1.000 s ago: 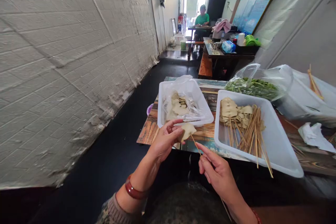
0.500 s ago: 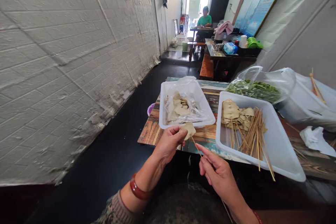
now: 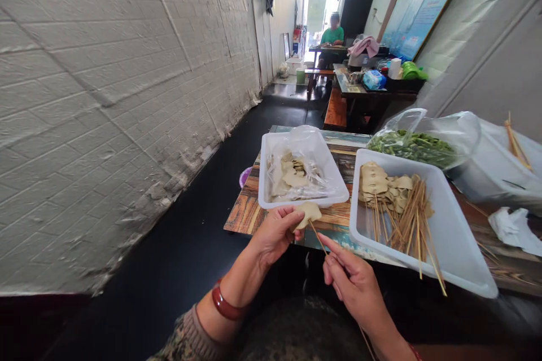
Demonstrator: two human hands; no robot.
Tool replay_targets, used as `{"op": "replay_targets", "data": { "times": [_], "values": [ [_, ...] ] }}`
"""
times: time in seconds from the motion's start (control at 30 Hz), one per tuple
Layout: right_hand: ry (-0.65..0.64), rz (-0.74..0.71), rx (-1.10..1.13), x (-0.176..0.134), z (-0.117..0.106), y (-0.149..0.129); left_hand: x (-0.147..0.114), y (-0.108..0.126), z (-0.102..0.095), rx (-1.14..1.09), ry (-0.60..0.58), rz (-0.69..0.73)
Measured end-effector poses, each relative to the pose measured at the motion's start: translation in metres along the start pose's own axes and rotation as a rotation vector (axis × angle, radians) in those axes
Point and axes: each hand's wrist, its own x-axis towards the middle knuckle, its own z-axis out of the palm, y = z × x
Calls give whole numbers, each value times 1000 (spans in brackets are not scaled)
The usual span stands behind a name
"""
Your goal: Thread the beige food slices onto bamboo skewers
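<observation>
Between the thumb and fingers of my left hand (image 3: 277, 232) is a thin, pale beige slice of food (image 3: 310, 213). My right hand (image 3: 349, 273) pinches a thin bamboo skewer (image 3: 318, 236), its index finger stretched along the stick. The skewer's upper end meets the slice; how far it passes through I cannot tell. Just beyond my left hand stands a white tray (image 3: 263, 180) with more slices in a clear plastic bag (image 3: 315, 180). To the right, a second white tray (image 3: 461, 242) holds skewered slices (image 3: 375, 180) and a heap of skewers (image 3: 409, 223).
A clear bag of green vegetables (image 3: 417, 144) lies behind the right tray, beside a white bin (image 3: 491, 152) with sticks. Crumpled tissue (image 3: 514, 228) lies at the right. A person in green (image 3: 332, 36) sits at a far table. A white brick-patterned wall (image 3: 127, 96) runs along the left.
The slice in my left hand has tilted and shifted slightly right, with more of its face spread sideways. My grip on the slice and skewer stays the same. The camera view has moved slightly.
</observation>
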Motion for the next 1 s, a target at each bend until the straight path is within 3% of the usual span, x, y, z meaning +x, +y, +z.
{"op": "replay_targets", "data": {
  "times": [0.37, 0.6, 1.0],
  "values": [
    [10, -27, -8, 0, 1, 1, 1, -3, -1, 81, -14, 9],
    [3, 15, 24, -1, 3, -1, -2, -1, -2, 291, 8, 123],
    [-25, 55, 46, -1, 3, -1, -4, 2, -6, 420, 7, 240]
  ]
}}
